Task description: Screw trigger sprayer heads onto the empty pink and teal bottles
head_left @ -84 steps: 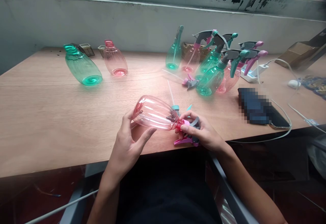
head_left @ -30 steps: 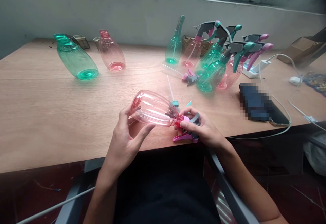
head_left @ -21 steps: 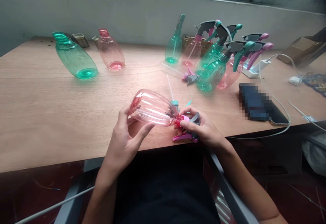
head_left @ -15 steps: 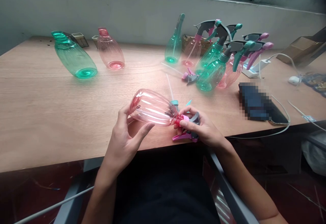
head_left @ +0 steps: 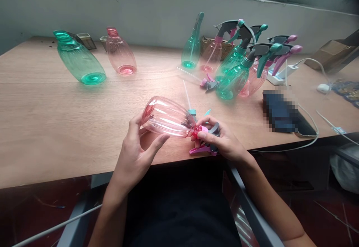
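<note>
A clear pink bottle (head_left: 168, 118) lies sideways above the table's front edge, its base to the left. My left hand (head_left: 138, 148) holds it near the base, thumb below and fingers partly hidden behind. At the neck, my right hand (head_left: 221, 138) pinches the pink collar of a grey-and-pink trigger spray head (head_left: 215, 130). The collar sits against the bottle's neck; how far it is threaded I cannot tell. Just behind lies a teal-collared spray head (head_left: 192, 113) with its tube pointing away, partly hidden by the bottle and my right hand.
Several assembled green and pink spray bottles (head_left: 232, 80) stand at the back right, with a loose pink-collared spray head (head_left: 209, 85) beside them. A headless green bottle (head_left: 81, 60) and pink bottle (head_left: 122, 54) stand back left. A phone (head_left: 280, 110), cables and a power strip (head_left: 280, 75) lie right.
The view has shifted slightly. Both hands keep the same grip on the bottle and spray head, with hardly any visible movement.
</note>
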`<state>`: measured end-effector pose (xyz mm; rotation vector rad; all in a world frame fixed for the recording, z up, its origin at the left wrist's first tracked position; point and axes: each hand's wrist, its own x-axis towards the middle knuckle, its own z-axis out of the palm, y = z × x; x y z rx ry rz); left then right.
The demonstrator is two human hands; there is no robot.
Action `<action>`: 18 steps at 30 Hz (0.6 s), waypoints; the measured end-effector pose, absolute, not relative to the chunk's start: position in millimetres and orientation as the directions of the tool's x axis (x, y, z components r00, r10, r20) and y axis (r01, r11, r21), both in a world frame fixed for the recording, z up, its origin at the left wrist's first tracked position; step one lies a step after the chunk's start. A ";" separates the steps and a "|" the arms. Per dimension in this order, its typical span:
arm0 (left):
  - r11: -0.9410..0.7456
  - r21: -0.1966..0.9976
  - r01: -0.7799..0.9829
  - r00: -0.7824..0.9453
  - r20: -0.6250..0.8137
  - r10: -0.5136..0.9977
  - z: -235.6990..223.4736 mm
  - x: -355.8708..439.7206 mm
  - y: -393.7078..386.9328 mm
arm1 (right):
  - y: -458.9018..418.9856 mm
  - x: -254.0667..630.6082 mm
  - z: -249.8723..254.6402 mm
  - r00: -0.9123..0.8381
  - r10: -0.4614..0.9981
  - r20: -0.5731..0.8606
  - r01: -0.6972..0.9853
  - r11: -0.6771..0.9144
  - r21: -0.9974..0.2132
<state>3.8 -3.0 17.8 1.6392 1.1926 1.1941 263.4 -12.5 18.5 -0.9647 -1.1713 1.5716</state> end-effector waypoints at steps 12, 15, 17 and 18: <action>-0.258 0.937 0.235 0.116 0.237 0.965 16.6 4.3 -2.1 | -9.6 267.1 13.7 -0.266 0.963 -0.027 -0.141 -0.067 -0.988; -0.268 0.933 0.240 0.114 0.247 0.962 16.7 4.1 -2.2 | -9.9 266.8 13.8 -0.266 0.963 -0.036 -0.149 -0.078 -0.986; -0.265 0.935 0.234 0.113 0.245 0.963 16.9 4.2 -2.3 | -10.2 266.8 13.9 -0.267 0.963 -0.039 -0.160 -0.085 -0.983; -0.261 0.938 0.229 0.113 0.241 0.964 16.9 4.3 -2.4 | -10.3 266.8 14.0 -0.268 0.963 -0.040 -0.164 -0.086 -0.983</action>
